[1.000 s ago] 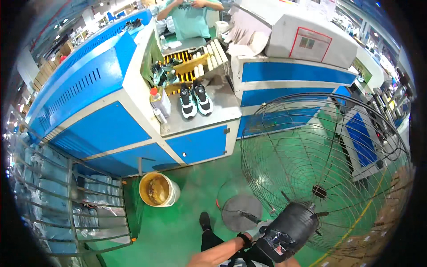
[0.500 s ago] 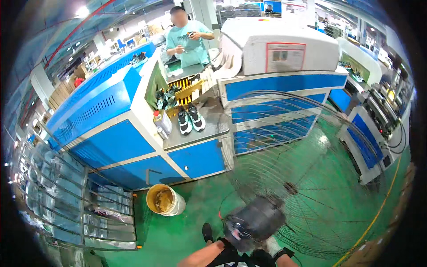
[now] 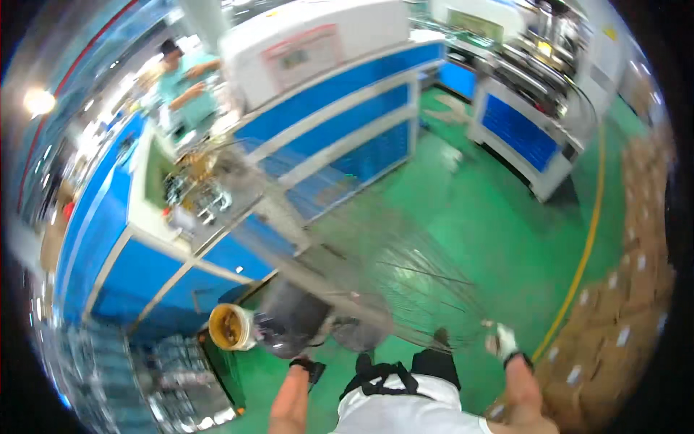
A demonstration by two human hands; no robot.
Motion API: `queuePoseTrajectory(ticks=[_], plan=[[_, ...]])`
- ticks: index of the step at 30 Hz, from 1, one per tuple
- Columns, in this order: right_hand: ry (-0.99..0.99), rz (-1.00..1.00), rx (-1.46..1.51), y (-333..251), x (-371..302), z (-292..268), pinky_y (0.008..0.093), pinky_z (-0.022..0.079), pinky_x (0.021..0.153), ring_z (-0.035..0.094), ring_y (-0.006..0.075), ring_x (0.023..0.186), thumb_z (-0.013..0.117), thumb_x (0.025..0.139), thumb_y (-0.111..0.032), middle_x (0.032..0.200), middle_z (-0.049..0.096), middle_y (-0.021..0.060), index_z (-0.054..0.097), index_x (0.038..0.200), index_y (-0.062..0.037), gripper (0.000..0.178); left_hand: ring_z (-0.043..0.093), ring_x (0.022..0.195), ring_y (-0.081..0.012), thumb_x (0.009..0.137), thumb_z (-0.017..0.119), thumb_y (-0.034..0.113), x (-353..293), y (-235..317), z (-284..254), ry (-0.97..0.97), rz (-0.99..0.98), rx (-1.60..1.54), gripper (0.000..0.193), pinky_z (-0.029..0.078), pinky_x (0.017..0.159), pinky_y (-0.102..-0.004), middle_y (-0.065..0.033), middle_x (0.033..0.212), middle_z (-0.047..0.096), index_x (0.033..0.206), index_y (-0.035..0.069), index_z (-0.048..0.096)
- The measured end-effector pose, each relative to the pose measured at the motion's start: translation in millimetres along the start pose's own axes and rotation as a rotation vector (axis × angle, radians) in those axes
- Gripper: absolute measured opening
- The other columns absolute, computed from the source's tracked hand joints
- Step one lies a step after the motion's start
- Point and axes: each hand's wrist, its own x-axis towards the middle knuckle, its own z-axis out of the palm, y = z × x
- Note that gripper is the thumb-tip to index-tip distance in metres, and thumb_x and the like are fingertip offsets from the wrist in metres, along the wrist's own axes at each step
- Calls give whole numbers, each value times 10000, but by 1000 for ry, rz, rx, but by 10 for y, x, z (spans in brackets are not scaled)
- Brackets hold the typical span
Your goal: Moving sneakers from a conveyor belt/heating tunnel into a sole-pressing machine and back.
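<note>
A large floor fan with a wire cage point(image 3: 426, 282) and a dark, rounded motor housing point(image 3: 293, 311) stands in front of me, badly blurred. Beside the lower edge of the housing is my left hand point(image 3: 305, 359), with a black band at its wrist; its fingers are lost in the blur and behind the housing. My right hand point(image 3: 504, 342), in a white glove with a dark wristband, reaches out to the right, close to the cage's outer rim. Motion smears its fingers, so a grip on the wire cannot be made out.
A whitish bucket point(image 3: 248, 330) with brown residue stands left of the fan. Blue-and-white machines point(image 3: 347, 155) line the far side, and a person point(image 3: 189, 94) works behind one. Stacked cartons point(image 3: 607, 325) fill the right, past a yellow floor line point(image 3: 589, 253). A rack point(image 3: 173, 376) is lower left.
The view has swung right, so machines and bucket sit farther left. The fan cage now appears narrower and turned. My right hand has left the motor housing and moved out to the right.
</note>
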Motion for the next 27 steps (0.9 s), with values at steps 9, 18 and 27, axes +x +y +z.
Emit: queuePoseTrajectory(ticks=[9, 18, 27], plan=[[181, -156, -49, -1992, 771, -368, 400, 620, 744, 699, 334, 984, 606, 977, -256, 1161, 657, 206, 450, 1345, 19, 485, 647, 975, -354, 933, 540, 378, -1101, 454, 664, -193, -258, 330, 364, 480, 970, -435, -211, 1106, 689, 1192, 147, 649], [121, 60, -247, -3058, 1784, -618, 396, 632, 720, 706, 344, 942, 600, 870, 2, 1085, 619, 216, 371, 1399, 82, 581, 650, 1051, -346, 909, 577, 439, -1679, 3026, 2142, -780, -233, -71, 423, 507, 911, -421, -148, 1120, 709, 1143, 104, 685], [265, 174, -448, -4941, 3025, -1307, 472, 626, 741, 705, 351, 841, 564, 880, 16, 999, 652, 195, 505, 1260, 33, 385, 630, 1031, -421, 910, 585, 233, 1410, 4679, 2469, -371, -304, -5, 276, 503, 924, -475, -249, 1063, 680, 1051, 10, 668]])
